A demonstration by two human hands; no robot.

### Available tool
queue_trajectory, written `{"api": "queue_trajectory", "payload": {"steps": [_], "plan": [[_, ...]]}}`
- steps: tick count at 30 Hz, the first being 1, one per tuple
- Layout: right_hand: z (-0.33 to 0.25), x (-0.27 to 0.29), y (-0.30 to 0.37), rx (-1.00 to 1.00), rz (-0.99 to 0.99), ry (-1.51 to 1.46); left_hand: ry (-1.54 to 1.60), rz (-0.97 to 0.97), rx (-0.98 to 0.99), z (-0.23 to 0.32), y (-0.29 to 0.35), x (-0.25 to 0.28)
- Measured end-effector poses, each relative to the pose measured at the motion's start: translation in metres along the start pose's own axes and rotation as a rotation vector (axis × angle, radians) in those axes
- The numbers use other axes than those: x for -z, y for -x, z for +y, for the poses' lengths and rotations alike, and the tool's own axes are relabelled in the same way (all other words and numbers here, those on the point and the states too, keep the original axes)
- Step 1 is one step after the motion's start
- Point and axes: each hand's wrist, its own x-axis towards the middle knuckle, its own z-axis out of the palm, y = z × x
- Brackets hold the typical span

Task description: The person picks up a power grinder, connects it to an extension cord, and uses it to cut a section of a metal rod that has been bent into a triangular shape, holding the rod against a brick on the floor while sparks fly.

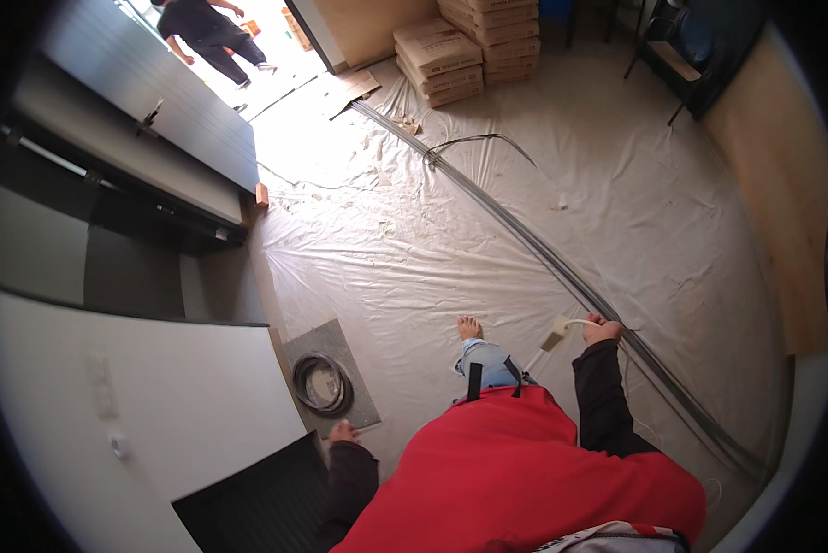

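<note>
The largest thing is a thin, wrinkled plastic sheet (pixel 386 249), which covers the floor, and across it runs slantwise a bundle of long grey pipes (pixel 525 235); I take this bundle as the landmark. To the right of its far end there are piled brown bags (pixel 442 57). Well to the left of its near part lies a grey mat (pixel 363 405), and on this mat rests a dark coil (pixel 344 392) in several rings. The left hand (pixel 344 431) is also well to the left of the bundle, just beside the coil; its fingers look loosely apart, and I see nothing inside. The right hand (pixel 602 330) appears at the left edge of the bundle, but whether it touches the pipes I cannot tell. Its grip is closed around a white cord (pixel 580 322). From there the cord goes leftward, away from the bundle, to a small block (pixel 557 330), which is therefore to the left of the right grip and much nearer to it than to the left hand. The long axis of the block leans, its upper end toward the bundle and its lower end away. The block looks boxy, cream above and brownish below; its finer details are too small to read.
</note>
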Motion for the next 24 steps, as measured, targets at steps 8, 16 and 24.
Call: {"api": "queue_trajectory", "payload": {"steps": [8,16,24], "plan": [[0.163,-0.166,0.087,-0.241,-0.196,0.095,-0.39,-0.454,-0.107,0.063,-0.082,-0.033],[0.315,-0.259,0.08,-0.207,0.039,-0.007,-0.417,-0.451,0.031,0.3,-0.263,-0.079],[0.42,-0.325,0.074,-0.194,0.191,0.011,-0.751,-0.47,-0.107,0.61,-0.405,-0.17]]}}
